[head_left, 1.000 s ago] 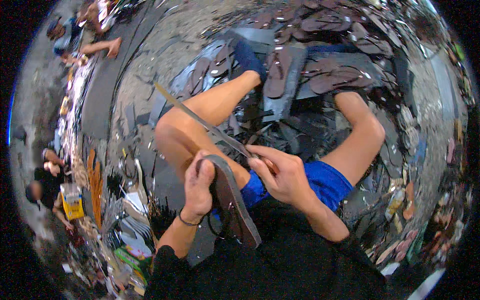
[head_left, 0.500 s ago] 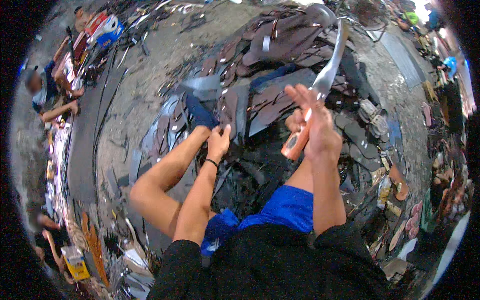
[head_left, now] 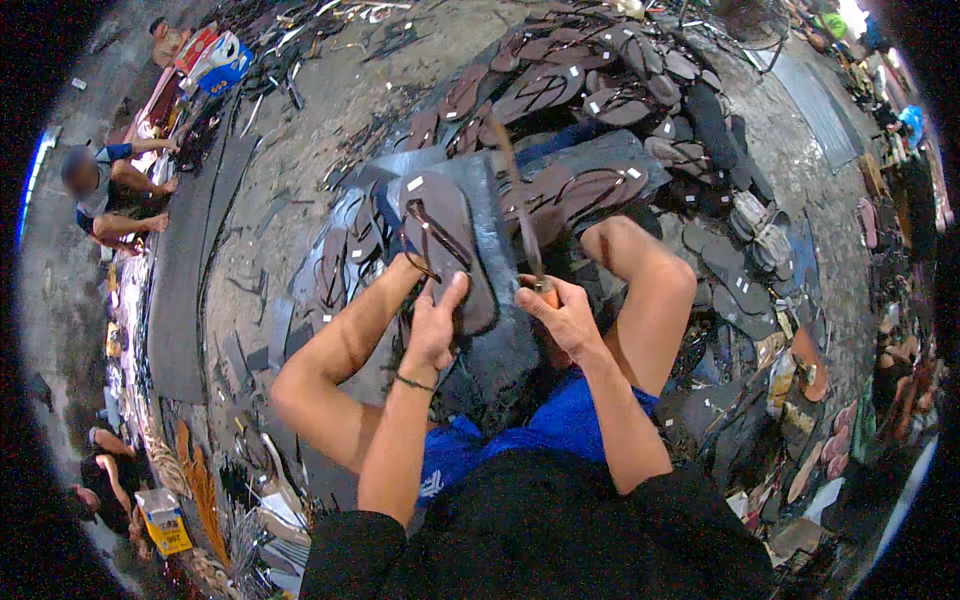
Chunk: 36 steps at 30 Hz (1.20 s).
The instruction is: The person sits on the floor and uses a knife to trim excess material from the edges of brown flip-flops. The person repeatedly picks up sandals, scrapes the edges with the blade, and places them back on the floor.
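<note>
My left hand (head_left: pixel 435 318) grips a dark brown flip-flop (head_left: pixel 440 225) near its heel, the thumb lying over the sole. The flip-flop has a thong strap and a small white label, and it rests along a grey-blue slab (head_left: pixel 492 230) between my legs. In my right hand (head_left: pixel 566 322) is a long curved knife (head_left: pixel 518 190), its orange handle mostly hidden by the fingers. The narrow blade points away from me, just right of the slab and apart from the flip-flop.
Piled flip-flops (head_left: pixel 540 95) spread ahead of me, with a bundle of pale sandals (head_left: pixel 755 230) at the right. Dark rubber sheeting (head_left: pixel 175 300) runs along the left. Another person (head_left: pixel 115 195) sits far left. A yellow and white box (head_left: pixel 163 522) stands at lower left.
The knife has come down and left from its raised place at the right, now seen edge-on. My left hand has brought the flip-flop up onto the slab. My right knee now shows.
</note>
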Available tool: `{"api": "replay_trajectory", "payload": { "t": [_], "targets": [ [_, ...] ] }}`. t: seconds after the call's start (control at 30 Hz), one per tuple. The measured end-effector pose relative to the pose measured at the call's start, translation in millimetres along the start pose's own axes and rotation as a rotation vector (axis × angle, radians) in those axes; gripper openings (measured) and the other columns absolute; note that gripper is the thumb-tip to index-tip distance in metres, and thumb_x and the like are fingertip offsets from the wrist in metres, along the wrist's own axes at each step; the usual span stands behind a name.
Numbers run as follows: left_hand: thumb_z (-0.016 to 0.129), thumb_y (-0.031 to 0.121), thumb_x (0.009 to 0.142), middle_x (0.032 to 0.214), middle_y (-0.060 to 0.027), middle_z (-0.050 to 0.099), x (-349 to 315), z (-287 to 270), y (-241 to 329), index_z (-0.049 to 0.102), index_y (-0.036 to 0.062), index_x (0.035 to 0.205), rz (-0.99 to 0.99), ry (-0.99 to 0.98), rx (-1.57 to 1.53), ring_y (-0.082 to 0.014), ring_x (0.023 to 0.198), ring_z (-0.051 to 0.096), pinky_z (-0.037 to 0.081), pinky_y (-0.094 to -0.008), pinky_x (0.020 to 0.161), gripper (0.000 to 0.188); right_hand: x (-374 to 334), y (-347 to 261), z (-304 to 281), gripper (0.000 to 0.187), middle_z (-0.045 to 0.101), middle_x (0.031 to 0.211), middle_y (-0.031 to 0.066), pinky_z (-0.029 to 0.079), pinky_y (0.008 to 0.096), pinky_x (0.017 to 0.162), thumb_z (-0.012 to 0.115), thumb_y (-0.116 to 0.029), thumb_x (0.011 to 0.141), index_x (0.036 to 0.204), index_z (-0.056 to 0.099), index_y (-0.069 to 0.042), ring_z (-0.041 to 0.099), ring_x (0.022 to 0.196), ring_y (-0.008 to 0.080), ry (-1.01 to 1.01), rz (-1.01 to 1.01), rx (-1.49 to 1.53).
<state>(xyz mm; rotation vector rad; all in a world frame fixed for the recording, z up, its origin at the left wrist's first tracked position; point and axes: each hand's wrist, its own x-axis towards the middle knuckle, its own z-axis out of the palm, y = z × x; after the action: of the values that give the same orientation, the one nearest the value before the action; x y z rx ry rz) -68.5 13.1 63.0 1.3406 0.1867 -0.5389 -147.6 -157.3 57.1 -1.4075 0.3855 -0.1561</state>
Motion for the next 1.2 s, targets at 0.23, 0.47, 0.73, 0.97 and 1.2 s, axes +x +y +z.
{"api": "replay_trajectory", "payload": {
  "t": [0.23,0.47,0.73,0.97,1.2],
  "targets": [
    [0.061,0.020,0.093,0.106,-0.0068,0.060,-55.0,0.0,-16.5,0.051,-0.0033,0.117,0.563,0.131,0.230,-0.0122,0.094,0.055,0.044,-0.0261,0.086,0.035,-30.6,-30.0,42.2,0.015,0.058,0.076,-0.0040,0.040,0.0234,0.057,0.071,-0.013,0.083,0.084,0.062,-0.001,0.047,0.064,0.0040,0.015,-0.510,-0.526],
    [0.063,0.024,0.091,0.111,-0.0043,0.060,-84.6,13.6,32.8,0.054,0.0062,0.115,0.408,0.287,-0.647,-0.0155,0.096,0.060,0.053,-0.0311,0.079,0.031,-68.4,-20.1,15.2,0.056,0.057,0.075,0.0047,0.043,0.0270,0.044,0.071,-0.046,0.081,0.120,0.059,-0.008,0.049,0.058,0.0092,-0.091,0.108,0.459],
    [0.072,0.010,0.082,0.100,-0.0071,0.065,-188.1,16.4,-0.2,0.058,0.0037,0.113,0.248,-0.151,0.199,-0.0205,0.095,0.062,0.049,-0.0347,0.087,0.035,-72.5,-71.4,44.1,0.019,0.068,0.082,-0.0010,0.048,0.0237,0.063,0.080,-0.011,0.075,0.088,0.067,-0.004,0.058,0.070,0.0064,-0.116,0.012,0.089],
    [0.080,0.014,0.075,0.111,-0.0102,0.063,-154.3,-24.8,94.3,0.054,-0.0053,0.119,0.401,-0.115,0.464,-0.0191,0.103,0.058,0.045,-0.0342,0.093,0.054,-61.2,-94.3,45.0,0.024,0.069,0.090,0.0021,0.050,0.0242,0.068,0.075,-0.002,0.078,0.100,0.065,-0.001,0.060,0.077,0.0080,-0.427,-0.167,0.122],
    [0.070,0.015,0.086,0.107,-0.0055,0.064,-139.1,-46.4,35.2,0.058,0.0007,0.116,0.330,-0.036,0.375,-0.0135,0.096,0.059,0.047,-0.0284,0.085,0.035,-73.8,-64.4,76.3,0.035,0.066,0.084,0.0053,0.044,0.0210,0.057,0.078,-0.008,0.076,0.105,0.061,0.002,0.051,0.064,0.0045,-0.180,-0.341,-0.387]
  ]
}}
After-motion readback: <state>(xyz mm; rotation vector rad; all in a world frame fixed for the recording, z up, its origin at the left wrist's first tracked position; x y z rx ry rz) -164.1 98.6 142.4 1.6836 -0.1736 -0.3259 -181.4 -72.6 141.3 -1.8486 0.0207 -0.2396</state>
